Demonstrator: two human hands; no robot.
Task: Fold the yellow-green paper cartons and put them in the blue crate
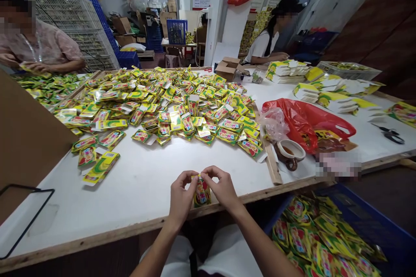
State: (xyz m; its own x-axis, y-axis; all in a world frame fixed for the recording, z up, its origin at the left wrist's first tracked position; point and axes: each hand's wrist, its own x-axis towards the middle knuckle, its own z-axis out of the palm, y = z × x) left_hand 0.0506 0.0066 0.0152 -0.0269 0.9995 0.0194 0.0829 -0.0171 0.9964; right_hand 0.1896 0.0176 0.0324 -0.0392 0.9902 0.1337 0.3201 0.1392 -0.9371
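Left hand (182,194) and right hand (221,185) both pinch the top of a printed pack (202,192) in nearly closed grips. The wooden table edge (130,230) runs at its six o'clock; white tabletop (146,186) spreads toward ten, heaped boxes (186,123) at twelve, a wooden strip (273,169) at two. At four, a blue crate (360,212) holds packets (300,242).
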